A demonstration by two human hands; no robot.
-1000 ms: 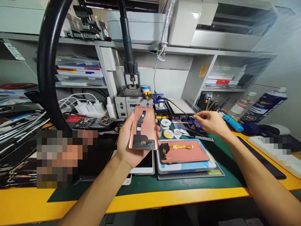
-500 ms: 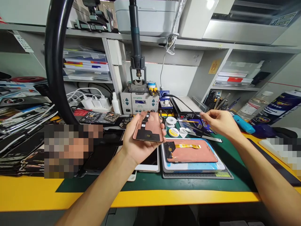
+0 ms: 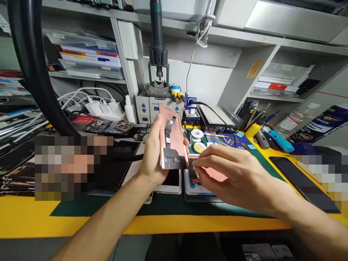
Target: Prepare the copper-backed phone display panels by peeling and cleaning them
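In my left hand (image 3: 154, 156) is a phone screen panel (image 3: 178, 139), tilted, its copper-coloured back and dark flex cable facing me. The thumb lies along its left edge and fingertips show at its right edge. My right hand (image 3: 228, 170) is just right of the panel's lower end, fingers bent and tips pinched together; whatever they hold, if anything, is hidden. Beneath that hand lies a second copper-backed screen panel (image 3: 214, 173), largely covered by the fingers. It rests on a pale blue and white stack on the green mat (image 3: 168, 208).
A white-fronted tablet (image 3: 168, 187) lies below my left hand. Behind stand a grey soldering station (image 3: 144, 112), a heating plate (image 3: 212, 117) and a solder-wire spool (image 3: 197, 135). A thick black tube (image 3: 35, 69) arches at left. A dark phone (image 3: 301, 181) lies at right.
My right hand has come left and nearer, from the back right to beside the held panel. The panel in my left hand has turned and tilted more upright. The view has shifted slightly.
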